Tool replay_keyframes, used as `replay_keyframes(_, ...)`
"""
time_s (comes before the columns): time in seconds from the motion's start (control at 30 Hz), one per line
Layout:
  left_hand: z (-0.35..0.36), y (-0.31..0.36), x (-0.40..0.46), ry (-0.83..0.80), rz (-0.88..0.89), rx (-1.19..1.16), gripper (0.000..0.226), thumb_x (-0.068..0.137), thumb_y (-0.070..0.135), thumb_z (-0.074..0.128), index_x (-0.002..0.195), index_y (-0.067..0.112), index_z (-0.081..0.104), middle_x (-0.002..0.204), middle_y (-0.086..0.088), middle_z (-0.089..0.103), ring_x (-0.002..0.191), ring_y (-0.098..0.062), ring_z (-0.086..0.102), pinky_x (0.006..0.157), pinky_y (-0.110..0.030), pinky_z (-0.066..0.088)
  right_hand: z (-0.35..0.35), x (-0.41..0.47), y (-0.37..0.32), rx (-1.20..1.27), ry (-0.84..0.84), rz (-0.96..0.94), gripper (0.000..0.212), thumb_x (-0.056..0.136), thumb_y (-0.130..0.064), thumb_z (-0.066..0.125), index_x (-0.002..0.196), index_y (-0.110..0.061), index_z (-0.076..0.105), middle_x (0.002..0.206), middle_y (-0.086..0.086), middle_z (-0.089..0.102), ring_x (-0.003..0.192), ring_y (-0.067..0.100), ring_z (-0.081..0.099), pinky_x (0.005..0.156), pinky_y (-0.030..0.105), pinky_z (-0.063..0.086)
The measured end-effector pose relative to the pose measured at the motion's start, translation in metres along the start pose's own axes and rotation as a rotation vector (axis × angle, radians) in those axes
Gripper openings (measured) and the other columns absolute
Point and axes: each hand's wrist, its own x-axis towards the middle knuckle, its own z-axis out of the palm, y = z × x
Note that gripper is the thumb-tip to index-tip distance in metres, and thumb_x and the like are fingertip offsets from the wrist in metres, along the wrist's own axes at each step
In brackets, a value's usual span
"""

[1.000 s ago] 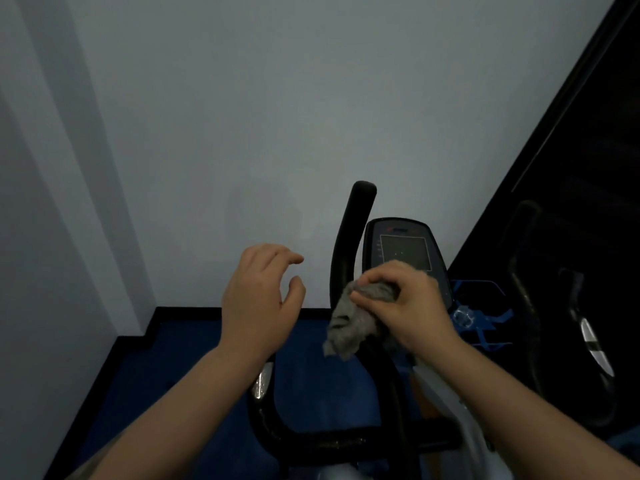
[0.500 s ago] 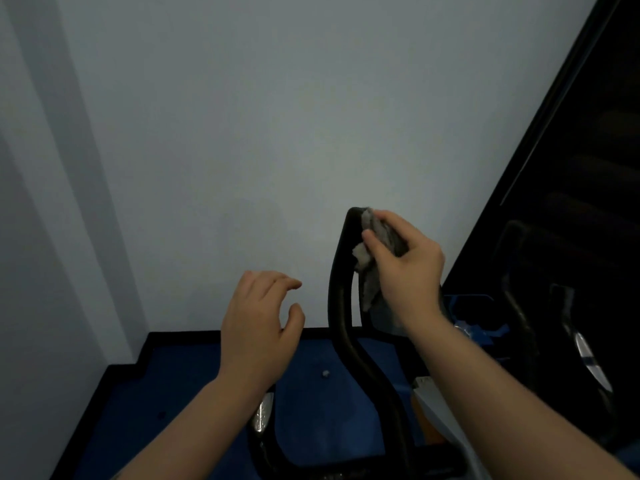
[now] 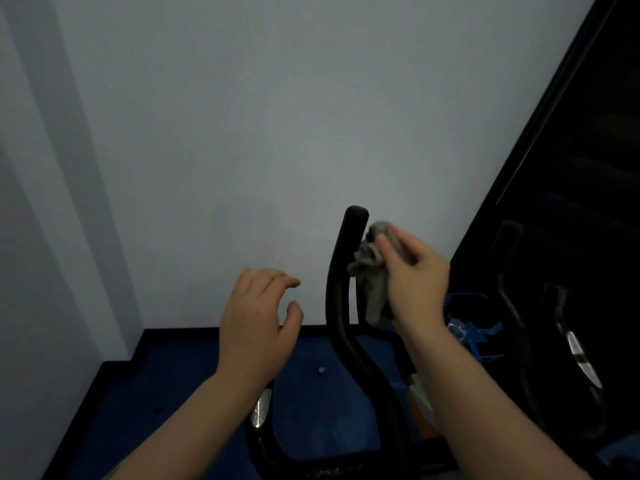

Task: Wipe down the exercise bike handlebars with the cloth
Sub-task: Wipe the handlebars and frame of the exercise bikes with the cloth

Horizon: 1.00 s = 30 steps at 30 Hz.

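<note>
A black curved handlebar [image 3: 341, 292] of the exercise bike rises in the middle of the view, its rounded tip at the top. My right hand [image 3: 415, 282] grips a bunched grey cloth [image 3: 372, 268] and presses it against the right side of the bar just below the tip. My left hand [image 3: 258, 323] hovers to the left of the bar with fingers loosely curled, holding nothing and not touching the bike. The lower crossbar [image 3: 332, 471] runs along the bottom edge. The bike's console is hidden behind my right hand.
A pale wall [image 3: 277, 116] stands close behind the bike. Blue floor [image 3: 173, 393] with a black skirting lies below. At right a dark glossy panel [image 3: 571, 202] reflects the bike. A chrome grip sensor [image 3: 260, 412] sits under my left wrist.
My right hand has carried the cloth up from the console level to the top of the handlebar, then slid slightly to its right side. The left hand has barely moved.
</note>
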Motion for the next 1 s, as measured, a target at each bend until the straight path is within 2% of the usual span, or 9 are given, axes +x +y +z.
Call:
replay_keyframes(0.13, 0.000, 0.000, 0.000, 0.003, 0.001, 0.004, 0.024, 0.081, 0.014, 0.055, 0.102, 0.011, 0.067, 0.100, 0.002, 0.063, 0.099, -0.019, 0.055, 0.094, -0.008, 0.025, 0.013, -0.029, 0.012, -0.098, -0.139, 0.069, 0.036, 0.088, -0.019, 0.064, 0.124, -0.016, 0.062, 0.102, -0.007, 0.071, 0.092, -0.001, 0.065, 0.080, 0.008, 0.048)
replay_keyframes(0.27, 0.003, -0.003, 0.000, 0.025, 0.007, 0.003, 0.024, 0.081, 0.014, 0.055, 0.102, 0.011, 0.067, 0.101, 0.001, 0.064, 0.099, -0.018, 0.055, 0.107, -0.014, 0.022, -0.023, -0.044, 0.018, -0.169, -0.376, 0.186, 0.029, 0.085, -0.009, 0.067, 0.111, -0.019, 0.069, 0.092, -0.012, 0.072, 0.088, 0.001, 0.068, 0.071, 0.009, 0.051)
replay_keyframes(0.33, 0.003, -0.003, -0.001, 0.028, 0.012, 0.003, 0.024, 0.082, 0.014, 0.054, 0.102, 0.012, 0.066, 0.101, 0.001, 0.063, 0.100, -0.018, 0.055, 0.109, -0.018, 0.023, -0.025, -0.033, -0.002, -0.247, -0.372, -0.012, 0.030, 0.082, -0.007, 0.070, 0.107, -0.024, 0.070, 0.094, -0.013, 0.071, 0.093, 0.002, 0.067, 0.076, 0.008, 0.048)
replay_keyframes(0.43, 0.002, -0.002, -0.001, 0.029, 0.023, -0.015, 0.023, 0.082, 0.014, 0.054, 0.102, 0.012, 0.066, 0.102, 0.001, 0.063, 0.100, -0.018, 0.054, 0.106, -0.013, 0.023, -0.003, -0.007, -0.032, -0.474, -0.292, -0.559, 0.027, 0.084, -0.015, 0.067, 0.109, -0.022, 0.070, 0.108, -0.009, 0.067, 0.101, 0.008, 0.059, 0.082, 0.018, 0.047)
replay_keyframes(0.57, 0.003, -0.004, -0.002, 0.035, 0.038, -0.002, 0.024, 0.083, 0.015, 0.054, 0.104, 0.012, 0.065, 0.103, 0.001, 0.063, 0.102, -0.017, 0.054, 0.111, -0.035, 0.032, 0.022, 0.003, -0.028, -0.998, -0.243, -0.866, 0.021, 0.077, -0.014, 0.072, 0.097, -0.012, 0.071, 0.103, 0.004, 0.069, 0.086, 0.029, 0.056, 0.053, 0.027, 0.040)
replay_keyframes(0.67, 0.002, -0.006, -0.001, 0.031, 0.047, 0.026, 0.026, 0.083, 0.017, 0.053, 0.105, 0.013, 0.065, 0.104, 0.000, 0.063, 0.104, -0.018, 0.054, 0.113, -0.038, 0.029, 0.019, -0.018, -0.003, -1.085, -0.463, -0.810, 0.020, 0.081, -0.014, 0.067, 0.100, -0.012, 0.069, 0.106, 0.004, 0.067, 0.094, 0.029, 0.055, 0.058, 0.032, 0.048)
replay_keyframes(0.8, 0.000, -0.006, -0.002, 0.017, 0.053, 0.031, 0.027, 0.082, 0.019, 0.053, 0.106, 0.012, 0.064, 0.105, -0.001, 0.063, 0.105, -0.019, 0.053, 0.112, -0.041, 0.031, -0.002, -0.012, -0.012, -0.801, -0.810, -0.516, 0.017, 0.088, -0.027, 0.062, 0.101, -0.021, 0.071, 0.101, -0.004, 0.066, 0.094, 0.016, 0.058, 0.079, 0.035, 0.050)
replay_keyframes(0.93, 0.000, -0.004, -0.002, -0.002, 0.032, 0.021, 0.028, 0.081, 0.017, 0.055, 0.107, 0.011, 0.064, 0.106, -0.002, 0.062, 0.105, -0.019, 0.049, 0.101, -0.047, 0.041, 0.000, 0.008, -0.027, -0.830, -0.502, -0.671, 0.019, 0.089, -0.025, 0.060, 0.105, -0.023, 0.070, 0.109, -0.004, 0.068, 0.096, 0.020, 0.057, 0.077, 0.036, 0.048)
replay_keyframes(1.0, 0.001, -0.002, -0.001, -0.003, 0.023, 0.025, 0.028, 0.082, 0.016, 0.057, 0.108, 0.011, 0.064, 0.106, -0.003, 0.062, 0.106, -0.020, 0.049, 0.100, -0.048, 0.042, 0.007, -0.001, -0.019, -0.845, -0.526, -0.634, 0.020, 0.090, -0.023, 0.060, 0.107, -0.020, 0.070, 0.112, -0.002, 0.067, 0.099, 0.023, 0.055, 0.080, 0.037, 0.046)
